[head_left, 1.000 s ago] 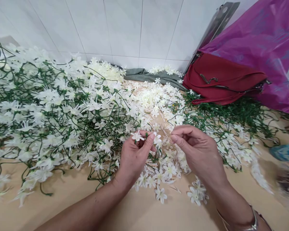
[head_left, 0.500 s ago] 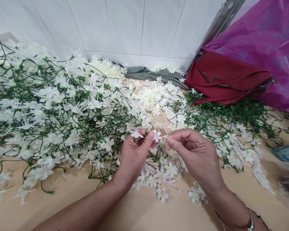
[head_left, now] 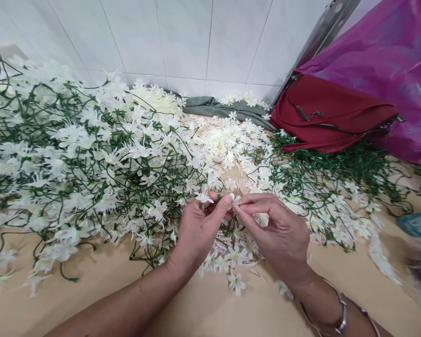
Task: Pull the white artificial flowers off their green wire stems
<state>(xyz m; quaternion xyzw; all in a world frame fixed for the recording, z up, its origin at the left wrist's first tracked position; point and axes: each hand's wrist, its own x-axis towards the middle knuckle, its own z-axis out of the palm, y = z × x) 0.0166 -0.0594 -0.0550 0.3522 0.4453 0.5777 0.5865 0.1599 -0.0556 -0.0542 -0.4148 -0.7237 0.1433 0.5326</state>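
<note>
My left hand [head_left: 205, 224] is closed around an artificial flower stem, with a white blossom [head_left: 204, 196] by its index finger. Between its thumb and fingers, a small white flower [head_left: 233, 200] faces my right hand. My right hand [head_left: 272, 227] pinches at that flower, fingertips touching its centre; the thin white stamens it held are now mostly hidden. Loose white petals and stamens [head_left: 235, 255] lie beneath both hands. A large heap of white flowers on green stems [head_left: 101, 154] spreads to the left of my left hand.
A pile of loose white blossoms [head_left: 224, 140] lies beyond my hands. Green stems [head_left: 344, 164] are at the right, below a red bag [head_left: 337, 112] and a purple plastic bag [head_left: 379, 51]. Grey-green cloth [head_left: 214, 106] runs along the tiled wall [head_left: 185, 42]. A blue patterned item [head_left: 417, 224] sits at the right.
My right hand has moved left, bringing its pinched fingertips from beside the small flower onto its centre. My left hand has shifted slightly right.
</note>
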